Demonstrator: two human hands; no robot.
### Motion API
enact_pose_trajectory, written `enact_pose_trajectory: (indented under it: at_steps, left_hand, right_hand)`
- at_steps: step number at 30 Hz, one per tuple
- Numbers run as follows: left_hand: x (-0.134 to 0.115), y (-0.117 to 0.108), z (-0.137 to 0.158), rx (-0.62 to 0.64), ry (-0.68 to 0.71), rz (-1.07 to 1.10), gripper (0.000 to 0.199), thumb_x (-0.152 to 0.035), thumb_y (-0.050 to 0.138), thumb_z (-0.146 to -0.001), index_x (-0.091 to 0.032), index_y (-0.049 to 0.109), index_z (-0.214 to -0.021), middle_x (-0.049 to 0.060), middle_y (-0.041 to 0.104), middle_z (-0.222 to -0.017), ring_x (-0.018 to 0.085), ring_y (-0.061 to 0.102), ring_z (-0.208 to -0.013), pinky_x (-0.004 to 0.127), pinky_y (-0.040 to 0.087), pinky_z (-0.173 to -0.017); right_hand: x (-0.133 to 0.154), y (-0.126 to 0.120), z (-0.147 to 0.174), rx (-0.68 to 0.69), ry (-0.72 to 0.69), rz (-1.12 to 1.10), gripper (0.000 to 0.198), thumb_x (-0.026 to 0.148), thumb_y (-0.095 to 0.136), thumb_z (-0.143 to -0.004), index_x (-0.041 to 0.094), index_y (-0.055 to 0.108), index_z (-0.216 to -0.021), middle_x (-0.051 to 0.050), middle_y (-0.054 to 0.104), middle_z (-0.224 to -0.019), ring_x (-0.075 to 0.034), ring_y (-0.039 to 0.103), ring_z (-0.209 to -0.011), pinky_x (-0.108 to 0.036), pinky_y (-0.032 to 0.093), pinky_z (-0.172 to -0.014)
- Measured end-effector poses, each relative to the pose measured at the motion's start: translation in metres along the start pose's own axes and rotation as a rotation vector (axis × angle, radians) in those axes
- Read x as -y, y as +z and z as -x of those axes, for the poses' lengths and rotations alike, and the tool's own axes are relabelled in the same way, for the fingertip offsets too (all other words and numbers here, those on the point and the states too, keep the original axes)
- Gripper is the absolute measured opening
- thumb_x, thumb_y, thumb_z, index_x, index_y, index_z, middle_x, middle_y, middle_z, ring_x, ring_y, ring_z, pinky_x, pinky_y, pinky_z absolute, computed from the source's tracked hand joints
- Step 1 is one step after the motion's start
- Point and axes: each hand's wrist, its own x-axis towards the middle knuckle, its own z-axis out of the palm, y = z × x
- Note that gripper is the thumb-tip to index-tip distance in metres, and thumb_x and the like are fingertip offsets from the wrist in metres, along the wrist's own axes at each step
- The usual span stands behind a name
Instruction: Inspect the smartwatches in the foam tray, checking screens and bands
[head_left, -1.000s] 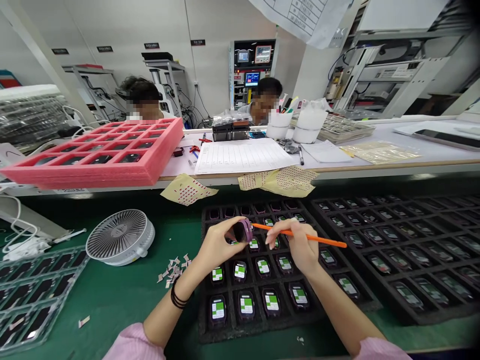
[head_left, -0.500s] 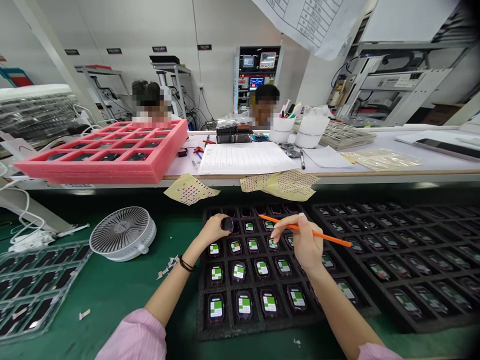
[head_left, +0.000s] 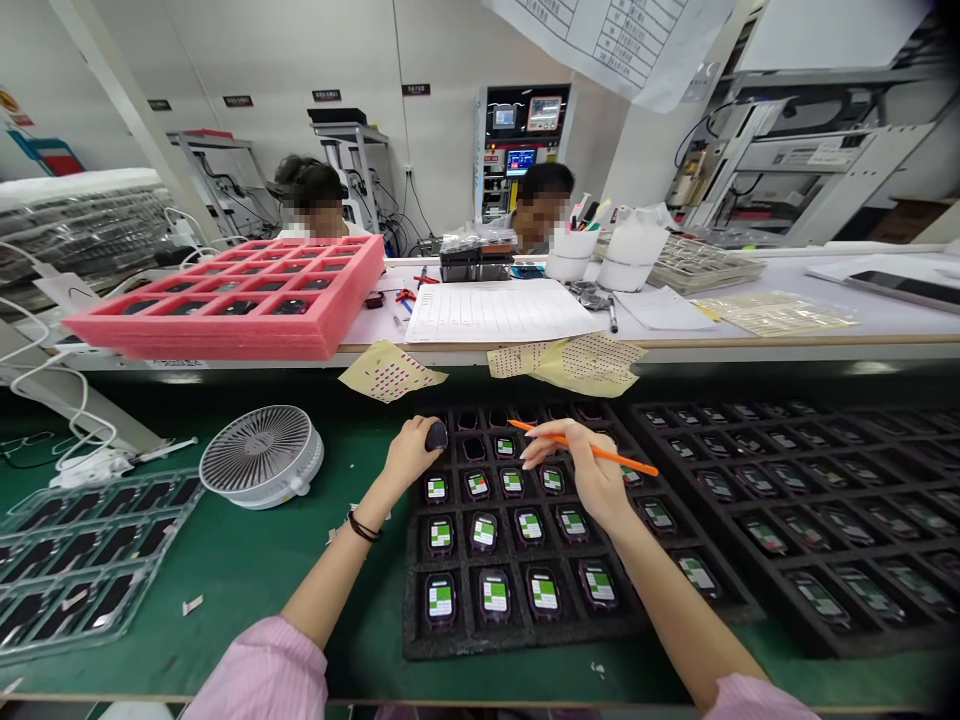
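Near black foam tray (head_left: 469,642): compartments in rows, watch-like units in them; lit units (head_left: 439,600) in the front rows show green and white screens, several at the back look dark. Left hand (head_left: 409,452) pinches a dark unit (head_left: 436,435) at the tray's left edge, toward the back; cannot tell whether it touches the compartment. Right hand (head_left: 596,475) grips an orange stick (head_left: 634,464) above the tray, tip pointing left, fingers loosely bent. Second black foam tray (head_left: 784,562) just beside on the right, units in its cells. Pink foam tray (head_left: 225,345) on the shelf, dark pieces in its pockets; clear tray (head_left: 159,562) far left, black pieces inside. Edges: shelf edge runs behind the hands, yellow sheets (head_left: 394,372) hanging off it. Room: green worktop (head_left: 255,560) lies between clear tray and near tray, pale scraps on it, fan (head_left: 261,455) at the back.
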Motion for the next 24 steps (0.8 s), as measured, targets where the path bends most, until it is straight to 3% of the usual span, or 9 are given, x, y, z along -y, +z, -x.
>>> enact_pose_trajectory:
  at_steps: [3, 7, 11, 14, 17, 20, 24]
  left_hand:
    - [0.013, 0.000, 0.006, 0.101, 0.044, -0.028, 0.047, -0.032, 0.065, -0.078, -0.025, 0.056, -0.124, 0.012, 0.046, -0.140, 0.033, 0.035, -0.134, 0.049, 0.036, -0.102]
    - [0.016, -0.003, 0.011, 0.251, 0.103, -0.081, 0.043, -0.044, 0.047, -0.090, -0.033, 0.049, -0.132, 0.008, 0.034, -0.150, 0.032, 0.020, -0.141, 0.058, 0.023, -0.107]
    - [-0.018, 0.005, 0.002, 0.114, 0.209, -0.119, 0.035, -0.036, 0.043, -0.093, -0.026, 0.056, -0.124, 0.009, 0.043, -0.143, 0.027, 0.033, -0.134, 0.048, 0.027, -0.108]
    - [-0.053, 0.021, -0.013, 0.149, 0.274, -0.135, 0.032, -0.028, 0.046, -0.091, -0.022, 0.058, -0.119, 0.009, 0.052, -0.130, 0.024, 0.046, -0.120, 0.041, 0.036, -0.100]
    - [-0.074, 0.035, -0.029, 0.200, 0.275, -0.153, 0.034, -0.027, 0.052, -0.086, -0.019, 0.057, -0.119, 0.012, 0.054, -0.121, 0.027, 0.048, -0.115, 0.042, 0.039, -0.096]
    - [-0.079, 0.039, -0.045, 0.271, 0.262, -0.164, 0.041, -0.031, 0.063, -0.078, -0.018, 0.058, -0.116, 0.013, 0.053, -0.118, 0.031, 0.048, -0.113, 0.045, 0.041, -0.092]
    - [-0.077, 0.039, -0.061, 0.344, 0.261, -0.139, 0.042, -0.028, 0.075, -0.065, -0.020, 0.063, -0.104, 0.011, 0.053, -0.114, 0.032, 0.048, -0.112, 0.047, 0.040, -0.091]
  right_hand:
    - [-0.002, -0.005, -0.001, 0.008, 0.020, 0.051, 0.045, 0.049, 0.039, -0.094, 0.015, 0.067, -0.087, -0.005, 0.070, -0.066, -0.016, 0.068, -0.057, -0.030, 0.056, -0.056]
    - [-0.021, -0.021, -0.009, 0.093, 0.179, 0.242, 0.047, 0.049, 0.032, -0.096, 0.013, 0.063, -0.100, -0.004, 0.069, -0.065, -0.016, 0.068, -0.057, -0.027, 0.055, -0.056]
    - [-0.060, -0.042, -0.022, 0.193, 0.350, 0.843, 0.034, 0.029, 0.031, -0.098, 0.013, 0.061, -0.097, -0.009, 0.070, -0.081, -0.019, 0.069, -0.076, -0.028, 0.050, -0.070]
    - [-0.086, -0.049, -0.027, 0.200, 0.422, 0.984, 0.022, 0.015, 0.040, -0.093, 0.011, 0.061, -0.097, -0.015, 0.069, -0.090, -0.023, 0.067, -0.085, -0.029, 0.045, -0.073]
    - [-0.099, -0.048, -0.029, 0.216, 0.477, 1.090, 0.021, 0.005, 0.043, -0.087, 0.007, 0.060, -0.099, -0.022, 0.067, -0.098, -0.028, 0.064, -0.092, -0.031, 0.042, -0.074]
    - [-0.107, -0.044, -0.033, 0.226, 0.512, 1.149, 0.023, 0.004, 0.043, -0.086, 0.003, 0.059, -0.102, -0.026, 0.065, -0.102, -0.031, 0.062, -0.098, -0.032, 0.040, -0.075]
    - [-0.117, -0.043, -0.040, 0.254, 0.545, 1.133, 0.021, 0.005, 0.046, -0.085, 0.006, 0.060, -0.101, -0.022, 0.068, -0.099, -0.027, 0.064, -0.096, -0.029, 0.040, -0.077]
